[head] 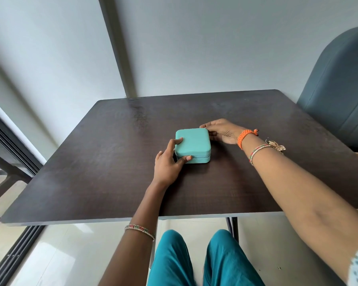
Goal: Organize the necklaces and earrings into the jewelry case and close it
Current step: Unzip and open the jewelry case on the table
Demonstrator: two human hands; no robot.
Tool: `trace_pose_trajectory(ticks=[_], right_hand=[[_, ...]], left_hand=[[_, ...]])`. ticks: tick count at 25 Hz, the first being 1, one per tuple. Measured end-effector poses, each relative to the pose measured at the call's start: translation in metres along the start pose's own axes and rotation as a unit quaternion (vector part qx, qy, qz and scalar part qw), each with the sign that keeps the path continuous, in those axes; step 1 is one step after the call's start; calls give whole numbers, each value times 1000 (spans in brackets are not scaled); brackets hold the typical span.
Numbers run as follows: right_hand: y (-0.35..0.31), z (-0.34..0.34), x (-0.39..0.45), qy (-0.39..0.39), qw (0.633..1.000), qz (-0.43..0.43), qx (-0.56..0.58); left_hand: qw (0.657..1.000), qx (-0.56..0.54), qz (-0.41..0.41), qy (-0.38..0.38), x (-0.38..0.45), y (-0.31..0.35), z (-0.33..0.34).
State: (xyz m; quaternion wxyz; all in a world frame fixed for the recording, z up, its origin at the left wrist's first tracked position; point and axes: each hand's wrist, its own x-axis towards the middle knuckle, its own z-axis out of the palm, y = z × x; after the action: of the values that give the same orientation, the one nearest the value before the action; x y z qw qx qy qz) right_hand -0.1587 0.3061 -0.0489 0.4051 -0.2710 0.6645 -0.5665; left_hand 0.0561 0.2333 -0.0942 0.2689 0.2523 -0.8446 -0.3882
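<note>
Left hand [166, 162]: reaches in from the lower centre of the frame, forearm stretched over the near desk edge. It grips the near-left corner of the jewelry case [193, 145], forefinger laid on the lid's left edge, thumb pressed against the front wall by the zip seam. A beaded bangle [140, 231] sits on the forearm, low in the frame.

Right hand [221, 131]: comes in from the lower right, arm running diagonally across the desk. Its fingers curl against the far-right corner and right side of the case; whether they pinch a zip pull cannot be told, since the fingertips are partly hidden behind the case. An orange braided wristband [245, 137] wraps the wrist; a beaded bangle with a gold charm [260, 151] sits just behind it.

Jewelry case: turquoise, square with rounded corners, lid down, flat on the desk near the frame's centre, held between the two hands.

Desk [112, 172]: dark brown wood-grain top, filling the middle of the frame.

Legs in teal trousers [194, 263]: bottom centre, below the desk edge.

Chair [339, 89]: blue-grey padded back, upper right, beside the desk's far-right corner.

Wall [194, 38]: pale grey, with a dark vertical strip, upper half of the frame.

Floor [70, 254]: pale glossy tiles, lower left.
</note>
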Motion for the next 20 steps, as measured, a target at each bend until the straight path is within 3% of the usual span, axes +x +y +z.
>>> trace_pose_trajectory(ticks=[4, 8, 12, 20], right_hand=[[3, -1, 4, 33, 999, 1, 24], [8, 5, 6, 126, 980, -103, -113], [22, 1, -4, 182, 956, -167, -156], [54, 7, -64, 194, 947, -186, -173]], left_hand=[[1000, 24, -6, 2, -1, 4, -2], [998, 64, -9, 13, -5, 12, -1], [994, 104, -29, 30, -10, 25, 0], [987, 145, -35, 56, -15, 32, 2]])
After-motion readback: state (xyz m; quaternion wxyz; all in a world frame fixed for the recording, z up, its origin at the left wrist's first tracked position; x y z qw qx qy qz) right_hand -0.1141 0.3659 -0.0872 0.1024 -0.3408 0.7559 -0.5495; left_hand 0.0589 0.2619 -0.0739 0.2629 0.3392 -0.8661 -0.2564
